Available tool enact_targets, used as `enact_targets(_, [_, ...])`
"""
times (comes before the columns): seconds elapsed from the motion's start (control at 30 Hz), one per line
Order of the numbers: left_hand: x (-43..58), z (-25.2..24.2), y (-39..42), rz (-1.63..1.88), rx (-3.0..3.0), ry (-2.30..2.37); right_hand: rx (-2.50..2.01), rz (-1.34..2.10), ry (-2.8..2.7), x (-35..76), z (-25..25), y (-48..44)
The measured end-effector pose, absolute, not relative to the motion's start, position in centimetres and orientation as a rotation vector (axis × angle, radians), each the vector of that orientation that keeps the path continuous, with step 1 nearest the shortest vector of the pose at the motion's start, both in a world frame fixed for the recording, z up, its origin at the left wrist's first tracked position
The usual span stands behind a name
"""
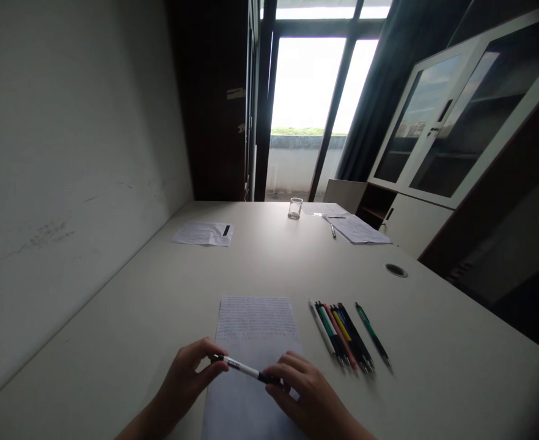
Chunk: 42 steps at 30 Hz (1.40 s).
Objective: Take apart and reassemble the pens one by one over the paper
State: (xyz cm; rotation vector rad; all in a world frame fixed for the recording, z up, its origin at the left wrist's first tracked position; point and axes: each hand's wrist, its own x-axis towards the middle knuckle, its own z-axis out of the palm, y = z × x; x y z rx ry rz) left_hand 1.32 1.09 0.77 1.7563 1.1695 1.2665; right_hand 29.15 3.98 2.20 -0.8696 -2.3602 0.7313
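A black and white pen (pixel 244 367) is held level between both hands, just above a sheet of paper (pixel 251 403). My left hand (pixel 187 369) pinches its left end between thumb and fingertips. Around its right, dark end, the fingers of my right hand (pixel 302 385) are closed. Rows of handwriting cover the upper part of the sheet, while the lower part looks blank. Right of the sheet lies a row of several pens (pixel 338 333) in white, green, pink, yellow and black. A single green pen (pixel 373 335) lies slightly apart from them.
Farther back on the white table (pixel 127 342) are a glass (pixel 295 208), a paper (pixel 204 233) on the left and stacked papers (pixel 359 230) with a pen (pixel 333 231) on the right. A round cable hole (pixel 396 270) is near the right edge. A wall (pixel 68 183) borders the left side.
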Motion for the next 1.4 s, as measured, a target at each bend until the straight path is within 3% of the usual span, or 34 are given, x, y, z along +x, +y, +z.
enact_targets(0.33, [2.2, 0.4, 0.7, 1.255, 1.816, 1.047, -0.826, 0.729, -2.393, 28.1, 1.6, 2.5])
enact_targets(0.63, [1.4, 0.8, 0.8, 1.270, 1.699, 1.127, -0.971, 1.386, -1.533, 30.5, 3.5, 3.7])
enact_targets(1.07, [1.6, 1.0, 0.8, 1.251, 1.773, 1.099, -0.937, 1.132, -1.134, 36.3, 6.6, 6.6])
enact_targets(1.4, [1.8, 1.4, 0.8, 1.217, 1.843, 1.108, -0.940, 1.117, -1.075, 36.9, 5.9, 7.0])
